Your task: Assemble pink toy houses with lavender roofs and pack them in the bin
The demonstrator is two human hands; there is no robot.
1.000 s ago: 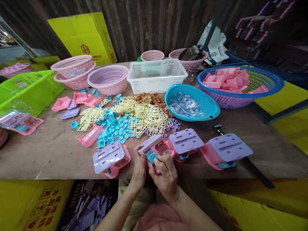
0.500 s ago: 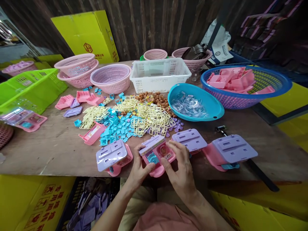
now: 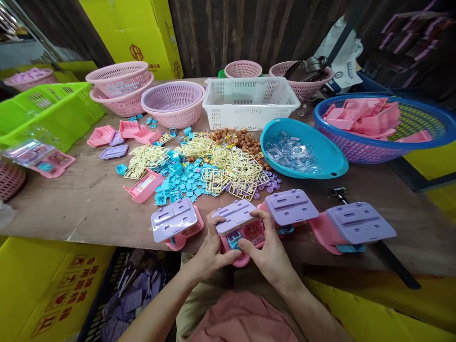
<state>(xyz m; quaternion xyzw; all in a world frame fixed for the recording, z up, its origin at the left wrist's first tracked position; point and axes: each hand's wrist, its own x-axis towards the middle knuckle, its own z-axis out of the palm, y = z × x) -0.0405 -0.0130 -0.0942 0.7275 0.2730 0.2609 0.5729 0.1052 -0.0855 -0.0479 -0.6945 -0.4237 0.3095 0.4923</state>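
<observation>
Toy (image 3: 239,214), pink below with a purple roof, is held at the near edge of the desk (image 3: 53,204), between the left unit (image 3: 175,219) and the middle unit (image 3: 292,207), both of like make. Left hand (image 3: 211,254): clamped on the toy's left side, fingers at the roof edge, thumb along the pink base. Right hand (image 3: 269,251): also clamped on it, fingers at the roof's right side, thumb against the front by the blue part (image 3: 233,239).

Assessment of handling: the left grip should bear the load while the right thumb pushes squarely on the blue part, not at a corner, where it could tilt or bind. Pressure is best met by fingers behind the body rather than by the roof, which may flex. Both compartments should face the wearer for checking.

Limits of inspection: the toy's back and underside are hidden, as are several fingers. The right thumb lies close over the blue part, so its seating cannot be confirmed. Print on the front strip is illegible. Contact between toy and desk cannot be determined. The right unit (image 3: 363,221) covers the middle of a black-handled tool (image 3: 395,263). The green crate (image 3: 46,114) is cut off at left.
</observation>
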